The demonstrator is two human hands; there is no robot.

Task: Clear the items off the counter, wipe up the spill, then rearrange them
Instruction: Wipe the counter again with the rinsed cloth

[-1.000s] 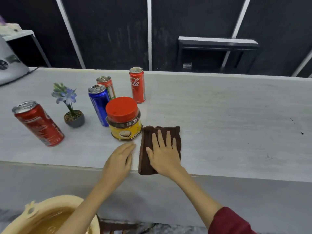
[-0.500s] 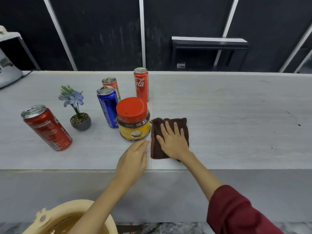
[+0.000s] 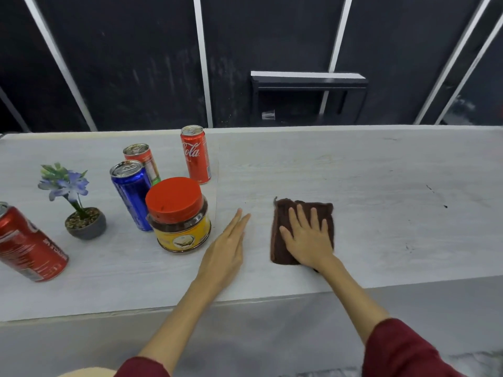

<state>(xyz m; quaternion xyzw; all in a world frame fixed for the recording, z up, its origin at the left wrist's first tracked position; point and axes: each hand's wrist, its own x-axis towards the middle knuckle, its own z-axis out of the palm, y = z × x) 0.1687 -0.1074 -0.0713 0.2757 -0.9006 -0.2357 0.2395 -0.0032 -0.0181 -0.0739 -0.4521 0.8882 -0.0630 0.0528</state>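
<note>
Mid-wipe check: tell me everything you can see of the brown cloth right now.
The brown cloth is a dark, fuzzy-looking rag folded into a rough rectangle, lying flat on the grey counter near its front edge. The right hand presses on it with fingers spread. It touches no can or jar; the left hand rests beside it, apart.

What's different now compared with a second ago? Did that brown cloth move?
Yes. The right hand, flat on the brown cloth, has slid it rightward along the counter, away from the red-lidded jar it lay beside. The left hand remains open and flat on the counter, now apart from the cloth. Nothing was picked up or let go. The jar, cans and small flower pot kept their arrangement.
</note>
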